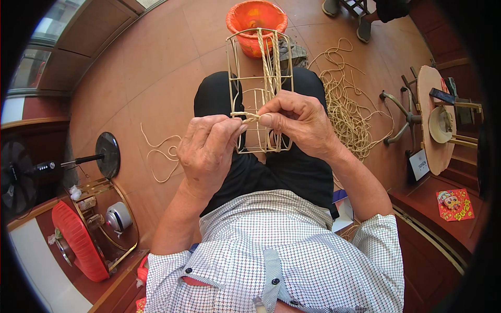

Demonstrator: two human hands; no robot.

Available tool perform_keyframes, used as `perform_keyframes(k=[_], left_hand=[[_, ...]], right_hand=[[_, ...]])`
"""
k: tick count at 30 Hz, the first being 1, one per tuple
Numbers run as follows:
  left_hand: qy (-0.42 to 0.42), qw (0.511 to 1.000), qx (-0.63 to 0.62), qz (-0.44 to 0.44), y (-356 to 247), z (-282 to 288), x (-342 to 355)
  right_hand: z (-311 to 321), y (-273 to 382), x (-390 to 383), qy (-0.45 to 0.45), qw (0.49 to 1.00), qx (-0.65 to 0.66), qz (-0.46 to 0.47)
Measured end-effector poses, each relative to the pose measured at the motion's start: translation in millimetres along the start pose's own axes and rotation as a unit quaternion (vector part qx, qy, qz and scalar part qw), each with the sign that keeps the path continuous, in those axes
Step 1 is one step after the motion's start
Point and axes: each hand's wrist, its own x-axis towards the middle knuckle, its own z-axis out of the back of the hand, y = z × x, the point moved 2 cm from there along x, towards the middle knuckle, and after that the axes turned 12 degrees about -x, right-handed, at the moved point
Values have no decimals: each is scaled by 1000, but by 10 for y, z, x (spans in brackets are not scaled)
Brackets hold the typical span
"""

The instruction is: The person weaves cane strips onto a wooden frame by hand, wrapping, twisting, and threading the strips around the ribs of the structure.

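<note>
Left of the hands, cord lies on the floor. The left hand pinches a twisted strand, probably light and pliable, best held near its twist. Under the hands, the frame looks light, stiff, best gripped by its bars. The right hand pinches the strand too; fingers hide its ends.

"What's lying on your right?"
"A rope heap, on the floor."
"And ahead?"
"The frame is sitting between my knees; beyond it, a bucket is standing."
</note>
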Motion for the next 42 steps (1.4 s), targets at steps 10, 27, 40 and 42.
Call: perform_keyframes(k=[10, 27, 40, 42], left_hand=[[13, 973, -178, 143, 64, -67, -29], [-4, 681, -548, 485, 120, -170, -94], [14, 546, -616, 568, 144, -115, -7], [12, 556, -606, 569, 124, -128, -7]], right_hand=[[9, -18, -2, 2, 1000, 23, 18], [32, 17, 2, -3, 999, -21, 28], [-7, 11, 10, -29, 996, -60, 50], [-13, 4, 13, -34, 996, -62, 53]])
